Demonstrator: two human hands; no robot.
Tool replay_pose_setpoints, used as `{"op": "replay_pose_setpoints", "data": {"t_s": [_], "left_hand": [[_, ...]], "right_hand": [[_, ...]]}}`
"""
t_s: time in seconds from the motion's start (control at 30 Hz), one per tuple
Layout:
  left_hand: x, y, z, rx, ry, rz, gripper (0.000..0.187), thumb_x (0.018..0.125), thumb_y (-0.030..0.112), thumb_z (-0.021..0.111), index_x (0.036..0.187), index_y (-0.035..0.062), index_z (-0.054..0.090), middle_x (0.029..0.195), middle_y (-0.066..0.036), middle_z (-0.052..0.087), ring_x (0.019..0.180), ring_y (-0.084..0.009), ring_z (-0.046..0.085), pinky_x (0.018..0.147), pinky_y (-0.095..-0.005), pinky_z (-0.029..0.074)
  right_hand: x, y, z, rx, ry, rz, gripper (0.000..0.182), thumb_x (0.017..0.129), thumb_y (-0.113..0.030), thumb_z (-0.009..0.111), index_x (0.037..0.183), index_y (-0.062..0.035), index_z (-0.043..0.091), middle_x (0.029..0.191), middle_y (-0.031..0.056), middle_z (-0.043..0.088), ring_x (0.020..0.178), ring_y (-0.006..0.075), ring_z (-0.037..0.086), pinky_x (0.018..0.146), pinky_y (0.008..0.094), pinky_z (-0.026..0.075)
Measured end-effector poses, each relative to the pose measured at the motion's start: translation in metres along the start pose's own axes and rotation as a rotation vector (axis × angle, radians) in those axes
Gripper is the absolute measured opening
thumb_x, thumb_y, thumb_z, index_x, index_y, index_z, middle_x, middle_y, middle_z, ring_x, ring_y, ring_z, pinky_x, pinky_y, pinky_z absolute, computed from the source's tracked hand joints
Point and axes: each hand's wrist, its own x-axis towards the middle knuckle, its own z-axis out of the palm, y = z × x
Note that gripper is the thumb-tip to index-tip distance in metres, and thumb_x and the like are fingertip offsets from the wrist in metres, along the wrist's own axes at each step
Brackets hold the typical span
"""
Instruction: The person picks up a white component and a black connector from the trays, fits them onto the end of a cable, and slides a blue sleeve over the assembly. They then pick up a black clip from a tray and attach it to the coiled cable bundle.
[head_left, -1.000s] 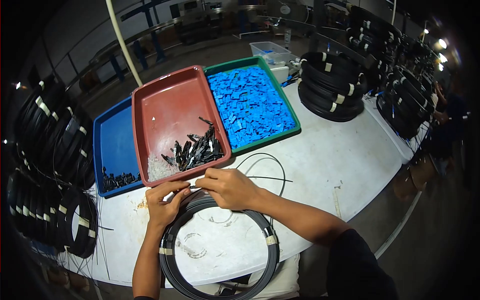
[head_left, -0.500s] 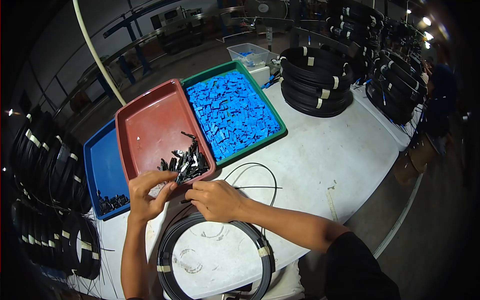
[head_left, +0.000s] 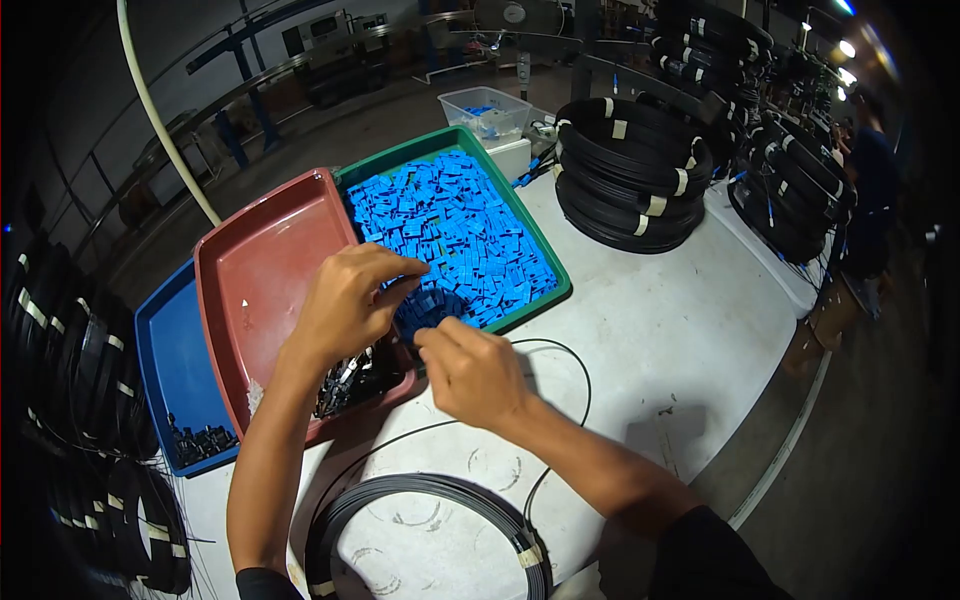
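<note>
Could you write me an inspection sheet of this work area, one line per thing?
Surface: white table, stained.
Work items: blue pieces filling green tray; black coil near the front edge.
Clutter: black parts in red tray and blue tray.
Hands: left hand and right hand around the green tray's near part; grip unclear.
Cables: loose strand looping beside the coil.
Surroundings: stacked coils, background person.

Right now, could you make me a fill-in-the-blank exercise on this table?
Small pieces in the green tray are ____.
Between it and the blue tray lies the ____ tray.
Stacked black coils stand to the green tray's ____.
Comparing left hand and right hand, the ____ reaches farther over the trays.

Missing words: blue; red; right; left.
</note>
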Motion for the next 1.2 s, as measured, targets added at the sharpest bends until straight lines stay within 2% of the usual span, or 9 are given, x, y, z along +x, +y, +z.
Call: {"op": "replay_pose_setpoints", "data": {"t_s": [0.33, 0.4, 0.43, 0.53, 0.7, 0.83, 0.93, 1.0, 1.2], "left_hand": [[0.024, -0.044, 0.046, -0.037, -0.34, 0.049, 0.021, 0.077, 0.008, 0.079, 0.098, 0.0065, 0.079, 0.095, -0.01, 0.075, 0.093, -0.0297, 0.068, 0.088, -0.0424, 0.052], [0.027, -0.049, 0.053, 0.094, -0.371, 0.262, 0.02, 0.074, 0.012, 0.08, 0.094, 0.0097, 0.08, 0.101, -0.005, 0.075, 0.1, -0.0248, 0.066, 0.091, -0.0405, 0.048], [0.03, -0.049, 0.053, 0.163, -0.4, 0.242, 0.019, 0.073, 0.013, 0.079, 0.092, 0.0123, 0.08, 0.104, -0.002, 0.075, 0.104, -0.0215, 0.063, 0.091, -0.0391, 0.045], [0.036, -0.058, 0.054, 0.296, -0.308, 0.216, 0.018, 0.073, 0.009, 0.077, 0.09, 0.0126, 0.08, 0.101, -0.002, 0.075, 0.103, -0.0217, 0.062, 0.088, -0.0393, 0.044], [0.044, -0.067, 0.051, 0.219, -0.187, 0.183, 0.027, 0.07, -0.001, 0.074, 0.095, 0.0073, 0.078, 0.099, -0.007, 0.074, 0.097, -0.0292, 0.064, 0.082, -0.0418, 0.05], [0.042, -0.072, 0.049, 0.085, -0.248, 0.129, 0.023, 0.072, 0.002, 0.076, 0.095, 0.0077, 0.078, 0.099, -0.007, 0.074, 0.097, -0.0284, 0.065, 0.084, -0.0425, 0.051], [0.037, -0.071, 0.048, 0.091, -0.324, 0.223, 0.021, 0.074, 0.006, 0.078, 0.095, 0.0083, 0.078, 0.098, -0.006, 0.074, 0.097, -0.0275, 0.064, 0.083, -0.0419, 0.05], [0.033, -0.074, 0.052, 0.195, -0.27, 0.226, 0.02, 0.074, 0.01, 0.079, 0.094, 0.009, 0.078, 0.097, -0.005, 0.074, 0.096, -0.0268, 0.063, 0.084, -0.0409, 0.048], [0.035, -0.082, 0.05, 0.187, -0.091, 0.137, 0.021, 0.074, 0.005, 0.076, 0.094, 0.0106, 0.078, 0.092, -0.005, 0.073, 0.094, -0.0278, 0.062, 0.082, -0.0422, 0.049]], "right_hand": [[-0.001, 0.012, 0.0, -0.042, 0.022, 0.012, 0.014, 0.084, -0.002, 0.066, 0.097, -0.0016, 0.071, 0.08, 0.011, 0.064, 0.065, 0.0292, 0.066, 0.058, 0.039, 0.053], [-0.002, 0.013, 0.002, -0.05, 0.025, 0.002, 0.014, 0.083, -0.002, 0.067, 0.097, -0.0018, 0.071, 0.08, 0.011, 0.064, 0.064, 0.029, 0.065, 0.057, 0.0388, 0.053], [-0.002, 0.013, 0.001, -0.055, 0.02, 0.002, 0.014, 0.083, -0.002, 0.067, 0.097, -0.0019, 0.071, 0.08, 0.0109, 0.064, 0.064, 0.0287, 0.065, 0.057, 0.0385, 0.053], [-0.002, 0.013, 0.001, -0.061, 0.021, -0.007, 0.014, 0.082, -0.002, 0.067, 0.095, -0.0022, 0.071, 0.078, 0.0105, 0.064, 0.062, 0.028, 0.064, 0.055, 0.0378, 0.052], [-0.002, 0.011, 0.002, -0.057, 0.005, -0.027, 0.014, 0.081, -0.001, 0.067, 0.094, -0.0022, 0.071, 0.076, 0.0101, 0.063, 0.058, 0.0271, 0.063, 0.052, 0.0367, 0.05], [-0.004, 0.011, 0.005, -0.052, -0.008, -0.054, 0.015, 0.079, 0.0, 0.068, 0.093, -0.0013, 0.071, 0.076, 0.01, 0.063, 0.056, 0.0262, 0.062, 0.05, 0.0361, 0.049], [-0.004, 0.008, 0.004, -0.046, -0.017, -0.066, 0.015, 0.078, 0.001, 0.069, 0.092, -0.0008, 0.071, 0.075, 0.0099, 0.063, 0.056, 0.0259, 0.061, 0.049, 0.0359, 0.049], [-0.004, 0.007, 0.004, -0.042, -0.027, -0.069, 0.015, 0.077, 0.002, 0.069, 0.092, -0.0006, 0.071, 0.075, 0.0099, 0.063, 0.056, 0.0257, 0.061, 0.049, 0.0358, 0.049], [-0.003, 0.007, 0.005, -0.028, -0.02, -0.092, 0.017, 0.076, 0.004, 0.069, 0.092, 0.0003, 0.071, 0.074, 0.01, 0.064, 0.056, 0.0247, 0.063, 0.049, 0.0346, 0.049]]}}
